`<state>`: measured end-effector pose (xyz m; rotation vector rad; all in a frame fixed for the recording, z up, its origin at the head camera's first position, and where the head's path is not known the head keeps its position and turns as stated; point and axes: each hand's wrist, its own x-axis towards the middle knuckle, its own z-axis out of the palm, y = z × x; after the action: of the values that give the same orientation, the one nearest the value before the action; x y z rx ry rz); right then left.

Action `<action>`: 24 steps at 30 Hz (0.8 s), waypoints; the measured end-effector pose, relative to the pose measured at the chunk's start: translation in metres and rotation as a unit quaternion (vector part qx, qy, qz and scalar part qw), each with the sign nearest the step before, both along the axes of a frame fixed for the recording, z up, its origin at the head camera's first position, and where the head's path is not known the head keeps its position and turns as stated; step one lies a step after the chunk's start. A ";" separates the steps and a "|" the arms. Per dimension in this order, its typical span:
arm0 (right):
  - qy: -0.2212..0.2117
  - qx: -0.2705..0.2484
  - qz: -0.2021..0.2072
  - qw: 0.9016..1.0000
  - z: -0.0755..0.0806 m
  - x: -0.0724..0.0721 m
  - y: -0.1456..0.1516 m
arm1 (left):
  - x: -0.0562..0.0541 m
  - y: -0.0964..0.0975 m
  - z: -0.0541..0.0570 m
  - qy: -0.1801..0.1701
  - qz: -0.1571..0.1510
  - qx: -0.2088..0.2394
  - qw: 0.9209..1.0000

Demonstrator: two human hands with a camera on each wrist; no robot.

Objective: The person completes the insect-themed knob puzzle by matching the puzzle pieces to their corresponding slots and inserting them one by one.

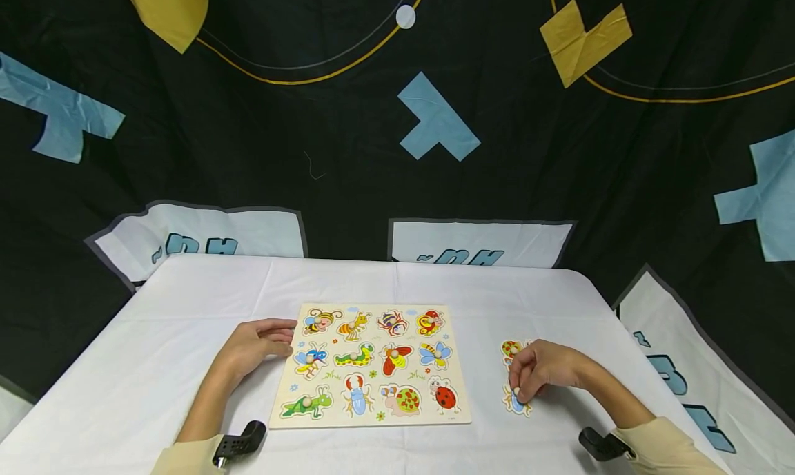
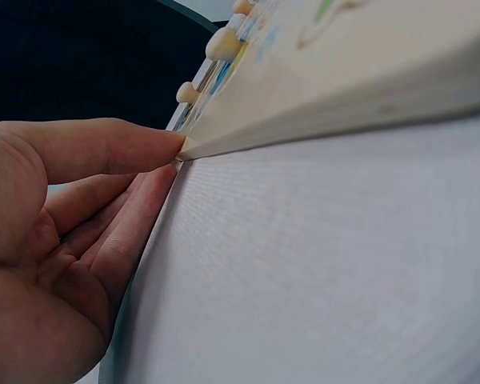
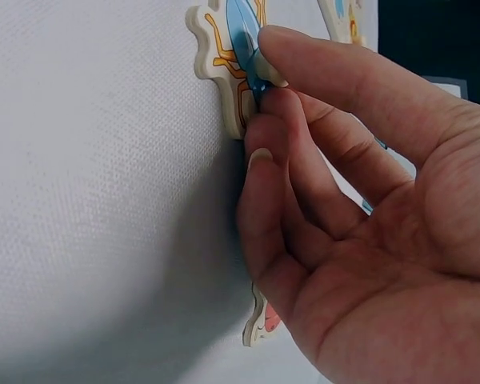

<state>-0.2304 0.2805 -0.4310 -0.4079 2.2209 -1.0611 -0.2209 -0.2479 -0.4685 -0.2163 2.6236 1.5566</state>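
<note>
A light wooden insect puzzle board [image 1: 373, 424] lies flat on the table, with several pieces carrying small round knobs. My left hand [image 1: 254, 351] is at its left edge, the fingers extended; in the left wrist view the thumb [image 2: 144, 148] touches the board's edge. To the right of the board, my right hand [image 1: 546, 371] pinches the knob of a blue beetle puzzle piece [image 3: 244, 36] between thumb and fingers. The beetle's orange legs show past the fingertips. Just beyond this hand sits a red-and-yellow puzzle piece [image 1: 511, 348], partly covered by it.
A white cloth [image 1: 348, 282] covers the table. Behind it hangs a black curtain [image 1: 348, 185] with blue and yellow shapes. In the right wrist view, the edge of a reddish piece [image 3: 270, 320] shows below the fingers.
</note>
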 end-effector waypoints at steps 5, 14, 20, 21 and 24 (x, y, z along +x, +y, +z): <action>0.000 0.002 -0.006 1.000 -0.002 -0.001 0.000 | 0.000 0.000 0.000 0.000 -0.002 0.000 1.000; 0.011 0.004 -0.009 1.000 -0.003 -0.001 0.000 | 0.001 -0.002 0.002 0.003 -0.007 0.000 1.000; 0.014 0.006 -0.010 1.000 -0.003 -0.001 -0.001 | 0.001 -0.002 0.001 0.004 -0.006 0.000 1.000; 0.013 0.006 -0.010 1.000 -0.002 -0.001 -0.001 | 0.001 -0.002 0.001 0.004 -0.006 0.000 1.000; 0.008 0.005 -0.008 1.000 -0.002 -0.001 -0.001 | 0.001 -0.001 0.000 0.001 -0.004 0.001 1.000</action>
<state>-0.2313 0.2792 -0.4326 -0.3967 2.2468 -1.0586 -0.2203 -0.2493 -0.4687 -0.2040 2.6207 1.5570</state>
